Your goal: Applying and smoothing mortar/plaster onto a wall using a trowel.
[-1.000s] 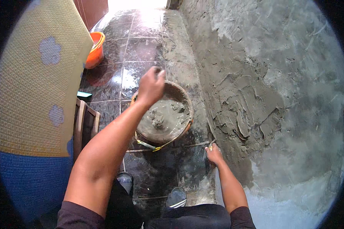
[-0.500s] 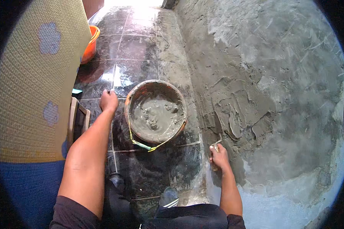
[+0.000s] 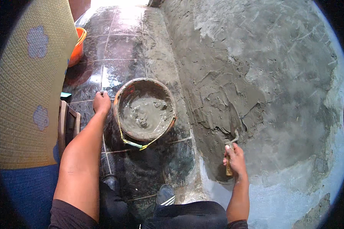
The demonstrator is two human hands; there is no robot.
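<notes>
My left hand [image 3: 101,101] is curled closed beside the left of a mortar-crusted orange bucket [image 3: 145,79]; whatever its fingers might hold is hidden. Wet grey cement [image 3: 141,114] lies inside the bucket, whose yellow cord handle hangs over the near side. My right hand [image 3: 234,158] grips the wooden handle of a metal trowel [image 3: 234,116], its thumb on top. The trowel's blade, coated in grey, is against the rough, freshly spread mortar [image 3: 210,95] on the wall to the right.
A patterned yellow and blue padded panel [image 3: 26,107] stands close on my left, with a plastic frame [image 3: 69,122] and an orange pail [image 3: 76,51] beside it. Dark tiled floor [image 3: 118,49] stretches ahead to a bright opening. My feet are below the bucket.
My left hand has come from over the bucket down to its left side. My right hand has moved rightward, bringing the trowel further onto the mortared wall. The view has shifted slightly.
</notes>
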